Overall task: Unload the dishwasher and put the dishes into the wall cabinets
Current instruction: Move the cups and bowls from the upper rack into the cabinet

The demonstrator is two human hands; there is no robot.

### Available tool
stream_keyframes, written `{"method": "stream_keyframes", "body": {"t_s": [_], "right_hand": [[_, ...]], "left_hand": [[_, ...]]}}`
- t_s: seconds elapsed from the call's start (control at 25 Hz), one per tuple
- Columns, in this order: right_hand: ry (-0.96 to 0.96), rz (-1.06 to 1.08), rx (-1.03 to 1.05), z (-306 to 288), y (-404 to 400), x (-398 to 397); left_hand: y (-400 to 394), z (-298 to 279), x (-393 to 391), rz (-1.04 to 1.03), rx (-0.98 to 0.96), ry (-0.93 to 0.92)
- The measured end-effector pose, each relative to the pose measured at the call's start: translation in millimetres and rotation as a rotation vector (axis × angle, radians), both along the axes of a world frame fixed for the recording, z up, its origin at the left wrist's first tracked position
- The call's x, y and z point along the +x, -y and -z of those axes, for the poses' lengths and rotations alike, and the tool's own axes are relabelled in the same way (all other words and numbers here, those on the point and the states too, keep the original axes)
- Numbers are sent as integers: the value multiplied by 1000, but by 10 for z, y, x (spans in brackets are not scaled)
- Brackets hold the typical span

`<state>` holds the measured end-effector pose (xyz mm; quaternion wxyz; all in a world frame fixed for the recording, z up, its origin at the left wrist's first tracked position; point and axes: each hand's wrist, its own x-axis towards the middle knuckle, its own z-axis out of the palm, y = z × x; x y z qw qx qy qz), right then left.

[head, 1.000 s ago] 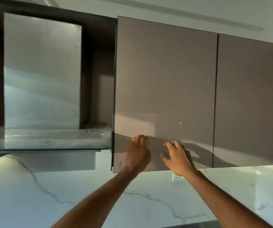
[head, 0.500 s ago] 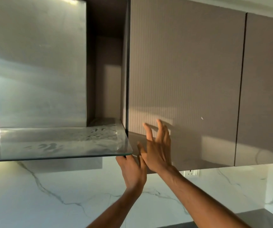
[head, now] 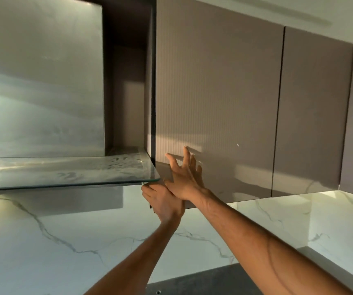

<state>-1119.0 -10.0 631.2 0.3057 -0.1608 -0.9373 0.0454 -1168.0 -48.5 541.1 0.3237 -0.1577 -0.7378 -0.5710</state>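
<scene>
Two bare forearms rise from the bottom edge of the view toward the lower left corner of the ribbed taupe wall cabinet door, which serves as the landmark here. The left hand sits just under that corner, its fingers curled around the door's bottom edge, gripping it. The right hand crosses over the left wrist, its palm flat and fingers spread loose against the door's face just above the corner, holding nothing. Sunlight throws the hands' shadow across the lower part of the door. Left of the door, the clear glass shelf with a rounded corner juts out beside its edge, and above the shelf stands the tall brushed metal panel inside a dark open recess. Right of the door hangs a second, smooth taupe cabinet door, fully closed, with a narrow dark gap between the two. Below the door, the white marble backsplash with grey veins runs down to a strip of dark countertop. No dishes show anywhere in view.
</scene>
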Motion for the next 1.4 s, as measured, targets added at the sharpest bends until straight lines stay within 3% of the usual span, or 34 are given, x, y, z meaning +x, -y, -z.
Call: {"method": "stream_keyframes", "body": {"t_s": [0.12,0.28,0.4,0.56,0.68,0.8,0.84,0.92,0.96,1.04,1.16,1.28,1.4], "right_hand": [[-13,-19,2,-148,149,324],[-205,12,37,-277,413,813],[-411,77,166,-334,505,1403],[-599,138,83,-348,362,2350],[-619,147,39,-352,164,2959],[-599,229,-13,-277,-138,3592],[-606,306,64,-246,-273,3795],[-489,567,454,-196,-572,4169],[-346,681,652,-194,-750,4333],[6,855,832,-193,-1169,4640],[317,1034,697,-21,-1877,5196],[337,1084,495,316,-2316,5689],[324,1109,442,506,-2455,5781]], "left_hand": [[298,-65,211,107,33,62],[543,-94,773,305,57,28],[567,-49,1422,446,102,-100],[464,-23,2171,743,35,-337],[228,-148,2455,917,-52,-482],[-256,-473,2688,920,-102,-589],[-464,-624,2749,905,-134,-658],[-898,-933,2857,891,-249,-820],[-1119,-1068,2902,885,-305,-897],[-1538,-1272,3019,889,-402,-1041],[-2165,-1258,3241,970,-584,-1181],[-2733,-921,3427,996,-741,-1178],[-3065,-547,3597,843,-681,-1161]]}}
